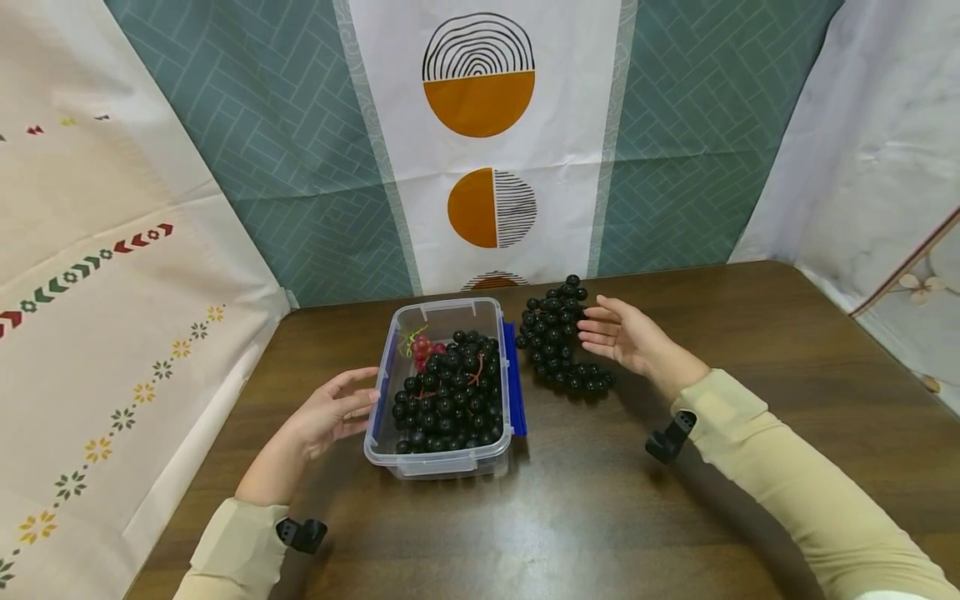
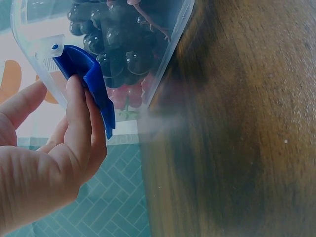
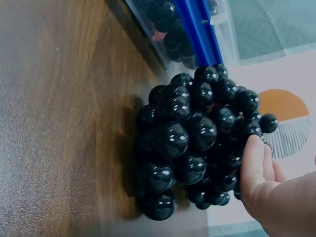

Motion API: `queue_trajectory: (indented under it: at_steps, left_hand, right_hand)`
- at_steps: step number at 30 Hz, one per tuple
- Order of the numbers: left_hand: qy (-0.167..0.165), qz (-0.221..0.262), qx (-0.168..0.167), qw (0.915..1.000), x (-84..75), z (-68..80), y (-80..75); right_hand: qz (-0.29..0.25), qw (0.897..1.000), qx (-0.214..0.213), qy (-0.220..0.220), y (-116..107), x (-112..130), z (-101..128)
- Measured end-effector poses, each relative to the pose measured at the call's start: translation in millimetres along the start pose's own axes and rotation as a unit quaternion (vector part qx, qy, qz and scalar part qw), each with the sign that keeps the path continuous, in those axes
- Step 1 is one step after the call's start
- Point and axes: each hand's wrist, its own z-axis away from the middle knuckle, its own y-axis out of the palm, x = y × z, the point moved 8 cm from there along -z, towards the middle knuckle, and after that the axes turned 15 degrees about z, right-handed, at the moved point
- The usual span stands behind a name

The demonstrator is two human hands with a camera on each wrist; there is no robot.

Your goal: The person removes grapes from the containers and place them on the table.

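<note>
Brown counter (image 1: 675,517) carries a loose bunch of black grapes (image 1: 558,342) just right of a clear tub (image 1: 442,462) holding more. Right hand (image 1: 618,333), fingers straight, seems to touch the bunch; left hand (image 1: 333,408), relaxed, rests against the tub's blue clip (image 2: 89,79).

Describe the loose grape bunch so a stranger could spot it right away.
On the brown table, look just right of the clear box. The black grape bunch lies bare on the wood by the right hand, unlike the grapes inside the box.
</note>
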Motion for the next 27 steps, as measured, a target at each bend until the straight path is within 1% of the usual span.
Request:
queue_trajectory:
  at_steps: [7,15,16,19,22,27]
  left_hand:
    - [-0.002,0.002,-0.002,1.0,1.2,0.3,-1.0]
    - [0.002,-0.006,0.015,0.9999,-0.9,-2.0,3.0]
    - [0.001,-0.005,0.013,0.9999,-0.9,-2.3,2.8]
    - [-0.003,-0.005,0.01,0.9999,-0.9,-2.4,2.2]
    - [-0.006,-0.003,0.006,1.0,0.4,-2.3,0.5]
    - [-0.006,-0.004,0.004,1.0,0.7,-2.1,-0.6]
  right_hand:
    - [0.028,0.999,0.01,-0.017,8,10,9]
    - [0.077,0.995,-0.004,-0.062,8,37,16]
    - [0.081,0.994,-0.006,-0.066,8,40,16]
    - [0.103,0.992,-0.012,-0.075,9,47,17]
    - [0.137,0.987,-0.014,-0.085,15,54,18]
    - [0.178,0.98,0.0,-0.092,30,60,20]
